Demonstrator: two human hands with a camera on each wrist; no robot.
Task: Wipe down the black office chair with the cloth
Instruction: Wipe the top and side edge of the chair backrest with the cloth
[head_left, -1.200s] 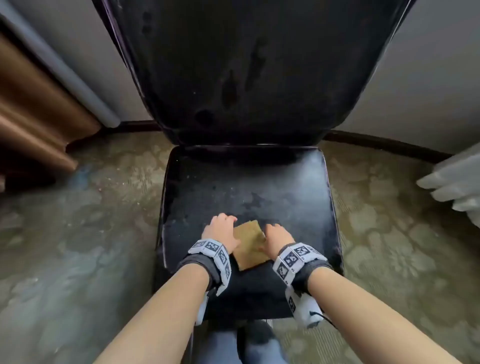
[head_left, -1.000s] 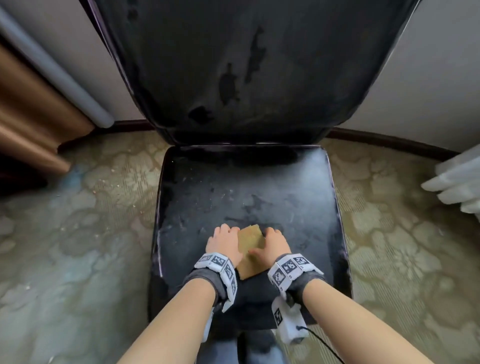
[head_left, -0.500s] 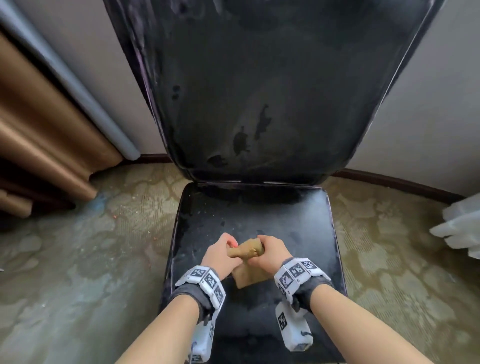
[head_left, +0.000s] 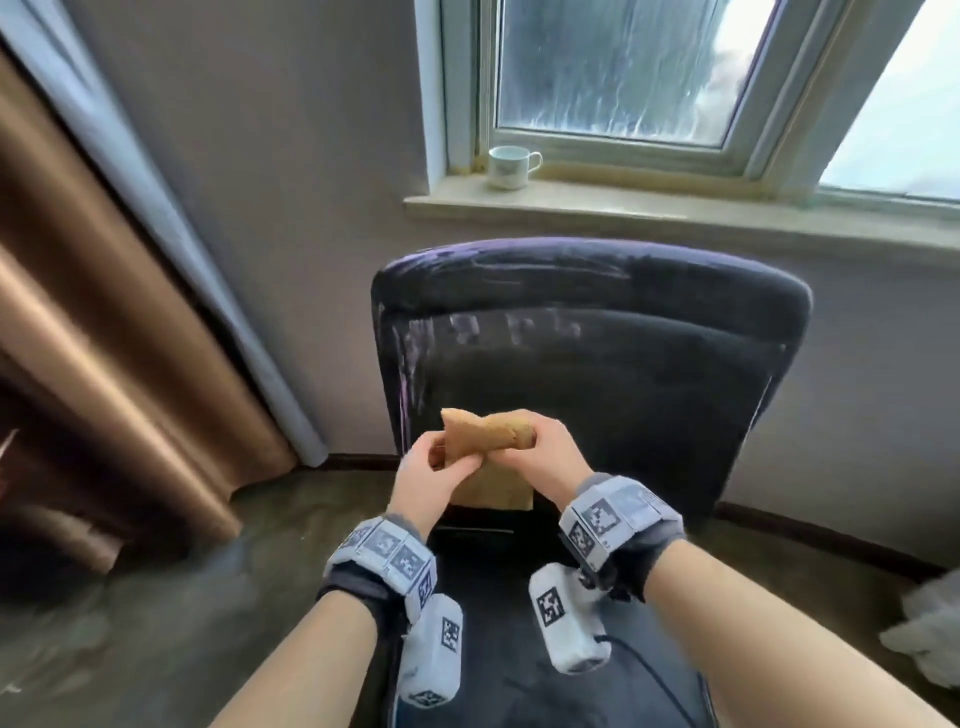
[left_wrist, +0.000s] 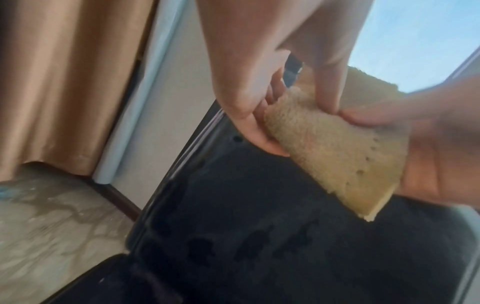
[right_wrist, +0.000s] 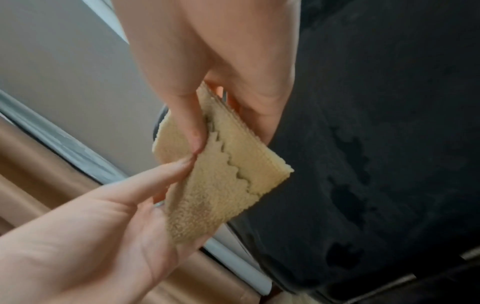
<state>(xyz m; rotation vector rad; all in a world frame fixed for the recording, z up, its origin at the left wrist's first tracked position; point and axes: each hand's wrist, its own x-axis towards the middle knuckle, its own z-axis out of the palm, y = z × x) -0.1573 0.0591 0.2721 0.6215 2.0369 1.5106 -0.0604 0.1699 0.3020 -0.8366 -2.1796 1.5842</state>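
A tan terry cloth (head_left: 488, 436), folded over, hangs in the air in front of the black office chair's backrest (head_left: 597, 374). Both hands hold it. My left hand (head_left: 426, 478) pinches its left end, with the fingers (left_wrist: 259, 127) curled under the fold. My right hand (head_left: 545, 457) grips the right end, thumb (right_wrist: 189, 123) on the front of the cloth (right_wrist: 226, 185). The cloth (left_wrist: 337, 148) touches no part of the chair. Dark blotches (right_wrist: 348, 197) mark the lower backrest. The seat (head_left: 519, 649) lies below my wrists.
A white cup (head_left: 511, 166) stands on the window sill behind the chair. Brown curtains (head_left: 104, 364) hang at the left. Something white and crumpled (head_left: 924, 634) lies at the right edge. Patterned carpet (head_left: 156, 597) surrounds the chair.
Both hands pressed the flat cloth on the seat, then folded it and lifted it up before the backrest. My view has tilted upward, bringing the window into sight.
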